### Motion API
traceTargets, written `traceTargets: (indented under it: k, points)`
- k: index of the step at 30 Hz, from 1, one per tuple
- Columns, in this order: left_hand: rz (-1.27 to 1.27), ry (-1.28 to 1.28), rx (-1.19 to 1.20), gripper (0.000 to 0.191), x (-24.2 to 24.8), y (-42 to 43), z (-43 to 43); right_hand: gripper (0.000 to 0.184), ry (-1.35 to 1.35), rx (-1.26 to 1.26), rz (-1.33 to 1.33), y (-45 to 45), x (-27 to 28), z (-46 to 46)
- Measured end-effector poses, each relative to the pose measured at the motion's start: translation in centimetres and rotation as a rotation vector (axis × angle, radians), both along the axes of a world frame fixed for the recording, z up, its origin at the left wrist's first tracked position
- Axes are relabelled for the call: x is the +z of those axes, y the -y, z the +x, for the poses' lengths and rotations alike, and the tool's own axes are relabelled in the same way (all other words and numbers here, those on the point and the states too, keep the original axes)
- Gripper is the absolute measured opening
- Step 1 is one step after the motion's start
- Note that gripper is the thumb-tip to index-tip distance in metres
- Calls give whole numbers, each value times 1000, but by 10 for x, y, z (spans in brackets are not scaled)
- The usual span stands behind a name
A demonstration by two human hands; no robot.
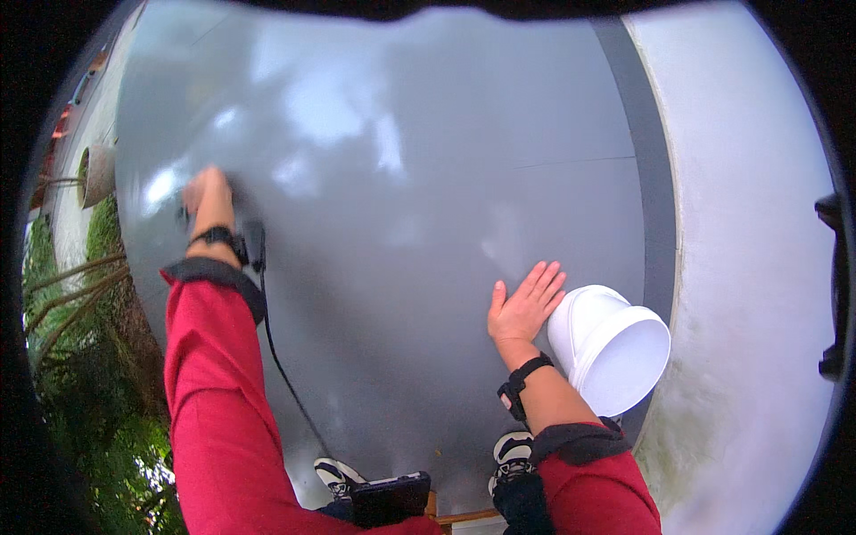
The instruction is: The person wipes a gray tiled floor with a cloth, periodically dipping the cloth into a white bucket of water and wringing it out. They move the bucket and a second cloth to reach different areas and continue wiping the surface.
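Note:
My left hand is at the upper left over the shiny grey floor; it is blurred, and whether it holds anything is hidden. A black strap with a small device circles that wrist, and a black cable runs from there down towards my shoe. My right hand is spread palm down with nothing in it, beside a white plastic bucket. The bucket's open mouth faces the lower right, and my fingertips are close to its side. A black strap is on my right wrist too.
A white wall with a dark grey skirting band stands at the right. Green plants and a round planter lie beyond the floor's left edge. My shoes and a black device are at the bottom.

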State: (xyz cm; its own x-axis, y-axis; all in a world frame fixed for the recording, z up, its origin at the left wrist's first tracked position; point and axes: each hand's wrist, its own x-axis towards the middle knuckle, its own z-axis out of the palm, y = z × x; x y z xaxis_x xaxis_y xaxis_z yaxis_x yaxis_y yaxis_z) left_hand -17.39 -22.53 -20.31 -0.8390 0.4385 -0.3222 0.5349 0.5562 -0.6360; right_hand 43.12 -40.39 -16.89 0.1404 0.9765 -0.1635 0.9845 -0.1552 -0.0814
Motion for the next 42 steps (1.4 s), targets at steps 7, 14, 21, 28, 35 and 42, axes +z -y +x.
traceTargets:
  k: [7,14,21,28,35,42]
  points:
    - [934,763,-334,71,-12,-233,243,91,-59,-1,-75,6,-6,5]
    - [693,1315,-1487,43,8,-113,415,87,-73,24,-30,4,-1,4]
    - [308,1680,-1227,40,29,268,371,81,-96,29,33,9,-6,7]
    - [-288,1777,-1191,43,113,595,432,82,-85,64,151,16,-25,14]
    - [-864,2560,-62,45,231,705,520,82,-91,99,259,11,-36,18]
    - [-816,2607,217,45,270,736,540,78,51,140,366,2,-44,20]
